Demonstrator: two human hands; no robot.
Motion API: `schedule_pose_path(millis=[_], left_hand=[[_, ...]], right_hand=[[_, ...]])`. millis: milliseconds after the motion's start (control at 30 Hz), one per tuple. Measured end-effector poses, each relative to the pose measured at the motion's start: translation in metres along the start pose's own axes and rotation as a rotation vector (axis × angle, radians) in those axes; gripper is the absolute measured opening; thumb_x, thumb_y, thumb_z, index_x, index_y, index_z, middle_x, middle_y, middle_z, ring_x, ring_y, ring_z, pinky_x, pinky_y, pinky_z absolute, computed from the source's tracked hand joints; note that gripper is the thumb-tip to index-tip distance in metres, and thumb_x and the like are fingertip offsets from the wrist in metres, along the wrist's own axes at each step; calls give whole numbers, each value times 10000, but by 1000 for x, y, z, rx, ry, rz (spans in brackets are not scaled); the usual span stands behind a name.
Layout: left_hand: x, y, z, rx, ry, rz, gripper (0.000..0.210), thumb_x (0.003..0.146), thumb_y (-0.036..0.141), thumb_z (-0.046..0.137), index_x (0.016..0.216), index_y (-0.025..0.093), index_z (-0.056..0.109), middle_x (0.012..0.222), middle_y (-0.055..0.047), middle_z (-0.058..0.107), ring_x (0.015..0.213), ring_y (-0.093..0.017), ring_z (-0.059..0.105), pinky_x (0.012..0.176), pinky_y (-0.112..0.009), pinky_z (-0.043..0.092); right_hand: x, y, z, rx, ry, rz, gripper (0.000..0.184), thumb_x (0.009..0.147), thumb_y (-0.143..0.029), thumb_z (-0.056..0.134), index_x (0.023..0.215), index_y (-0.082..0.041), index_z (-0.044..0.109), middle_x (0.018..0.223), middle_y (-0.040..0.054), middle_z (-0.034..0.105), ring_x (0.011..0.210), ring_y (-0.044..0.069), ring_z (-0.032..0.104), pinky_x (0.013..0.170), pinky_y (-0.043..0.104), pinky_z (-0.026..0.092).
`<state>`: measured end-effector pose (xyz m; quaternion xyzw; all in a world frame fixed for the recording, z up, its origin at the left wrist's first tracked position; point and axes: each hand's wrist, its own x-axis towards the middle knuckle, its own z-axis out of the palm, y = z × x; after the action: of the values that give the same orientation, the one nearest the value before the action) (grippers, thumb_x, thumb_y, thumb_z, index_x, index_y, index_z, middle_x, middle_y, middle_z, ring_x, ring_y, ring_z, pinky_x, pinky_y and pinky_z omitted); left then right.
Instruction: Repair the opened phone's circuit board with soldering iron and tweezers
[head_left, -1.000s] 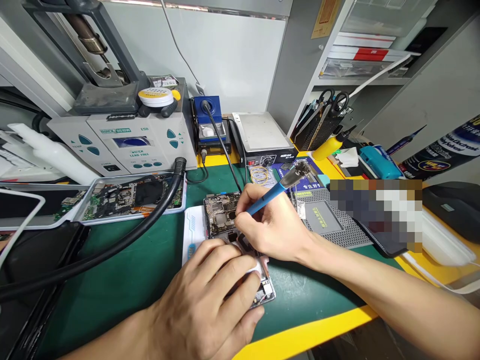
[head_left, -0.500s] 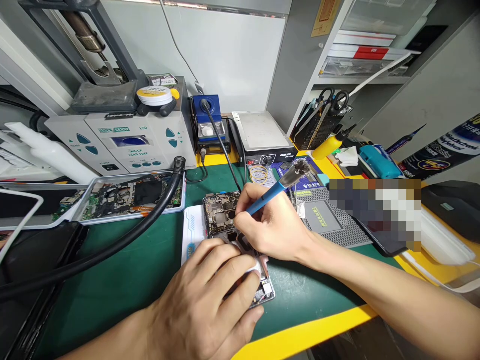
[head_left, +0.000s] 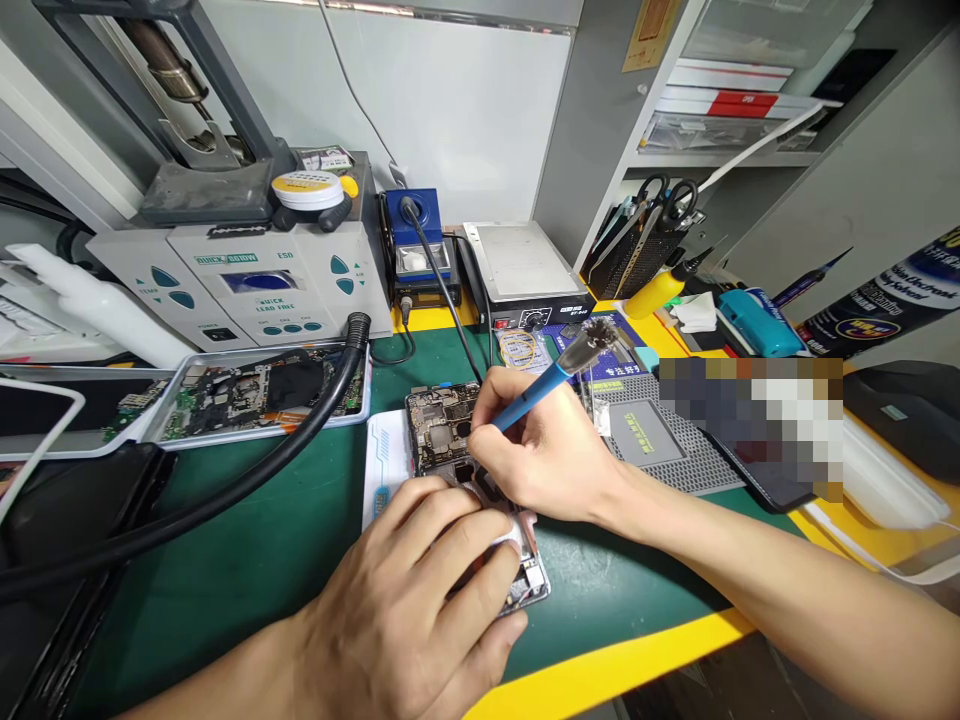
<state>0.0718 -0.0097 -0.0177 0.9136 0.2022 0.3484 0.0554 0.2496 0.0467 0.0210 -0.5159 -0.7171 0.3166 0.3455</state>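
An opened phone [head_left: 442, 440] with its circuit board bare lies on a white box or pad [head_left: 379, 470] with blue print. My left hand [head_left: 427, 580] lies over the phone's lower half, fingers curled onto it and holding it down. In a closed pinch, my right hand [head_left: 547, 450] grips a blue-handled brush [head_left: 536, 395] over the board. Its dark bristle end points up and away to the right. The lower end of the handle is hidden behind my fingers, so whether it touches the board cannot be seen.
A hot-air station [head_left: 255, 290] stands back left, its black hose [head_left: 300, 440] curving across the mat. Near it lies another opened device [head_left: 262, 395]. Behind are a soldering station [head_left: 416, 250] and a flat heating plate [head_left: 525, 265]. A dark phone [head_left: 750, 440] lies right.
Almost nothing differs. Both hands keep their places on the phone, and the brush stays at nearly the same tilt.
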Motion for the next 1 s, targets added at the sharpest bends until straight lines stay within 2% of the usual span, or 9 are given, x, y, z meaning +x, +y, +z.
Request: schedule_pose_path(millis=[1000], left_hand=[[-1,-1,1,-21,-7,-1,213,868,154,668,1063,77,706,1070,-130,722,970,-281,612,914,-496,487]], right_hand=[[0,0,0,12,6,-19,51,727,-199,552,678,-206,541,596,-27,560,557,122,496,528,261,367]])
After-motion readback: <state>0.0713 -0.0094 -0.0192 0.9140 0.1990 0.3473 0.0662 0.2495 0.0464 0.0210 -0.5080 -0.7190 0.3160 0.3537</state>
